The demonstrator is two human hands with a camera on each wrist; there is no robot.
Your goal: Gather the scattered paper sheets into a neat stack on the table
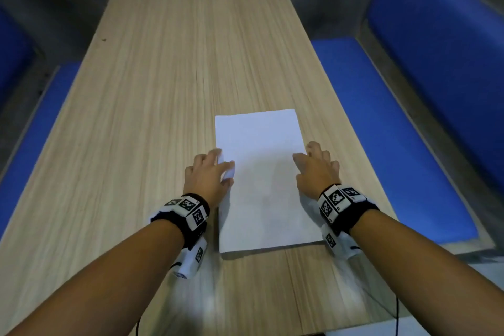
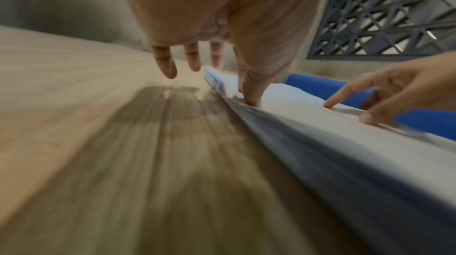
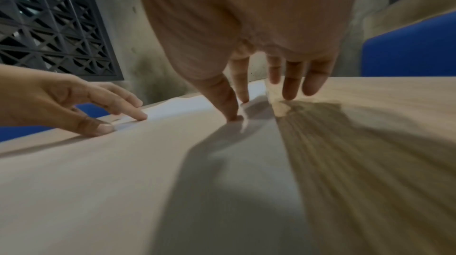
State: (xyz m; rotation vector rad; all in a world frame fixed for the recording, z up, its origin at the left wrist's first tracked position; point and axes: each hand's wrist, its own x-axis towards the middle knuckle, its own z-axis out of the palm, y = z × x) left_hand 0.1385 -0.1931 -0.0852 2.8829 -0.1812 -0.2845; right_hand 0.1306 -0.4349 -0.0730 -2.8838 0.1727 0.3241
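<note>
A neat stack of white paper sheets (image 1: pixel 261 188) lies on the wooden table (image 1: pixel 163 76), right of centre and near me. My left hand (image 1: pixel 210 172) is at the stack's left edge. Its thumb (image 2: pixel 251 95) presses down on the paper and its other fingers hang straight over the bare wood. My right hand (image 1: pixel 316 169) is at the right edge of the stack (image 3: pixel 98 181). Its thumb and forefinger tips (image 3: pixel 234 117) touch the paper and its remaining fingers are straight above the table. Neither hand grips a sheet.
Blue bench cushions (image 1: pixel 381 131) run along the right of the table, with a blue backrest (image 1: pixel 441 49) behind them, and another blue seat (image 1: pixel 35 131) is on the left. A concrete wall with a dark lattice grille (image 2: pixel 382 15) stands beyond the table's far end.
</note>
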